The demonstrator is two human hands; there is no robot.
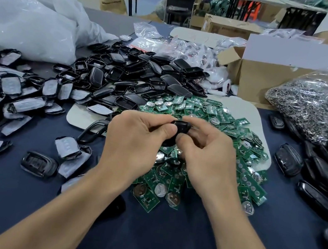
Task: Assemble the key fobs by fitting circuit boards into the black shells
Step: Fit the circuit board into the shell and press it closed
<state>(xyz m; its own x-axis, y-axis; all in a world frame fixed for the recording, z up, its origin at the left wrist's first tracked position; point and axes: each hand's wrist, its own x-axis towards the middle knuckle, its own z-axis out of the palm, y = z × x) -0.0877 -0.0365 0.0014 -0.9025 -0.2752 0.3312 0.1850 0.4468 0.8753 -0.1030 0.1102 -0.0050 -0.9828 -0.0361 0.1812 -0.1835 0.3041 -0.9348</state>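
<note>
We judge the black shell (181, 126) light, stiff and rather slick, a thin moulding that hard squeezing might crack. It is best taken by its edges, leaving the cavity free. It sits mid-view above the heap of circuit boards (210, 115). Our left hand (134, 139), at 9 o'clock of it, pinches it between thumb and curled fingers. Our right hand (205, 156), at 3 o'clock, pinches the other end likewise. We cannot tell whether a board is inside.

Dark blue counter (160, 238) is pretty loaded: green circuit boards (220, 121) are heaped at center, black shells (142, 70) piled at 11 o'clock, padded halves (10, 84) spread at 9, closed fobs (288, 159) lined up at 3.
</note>
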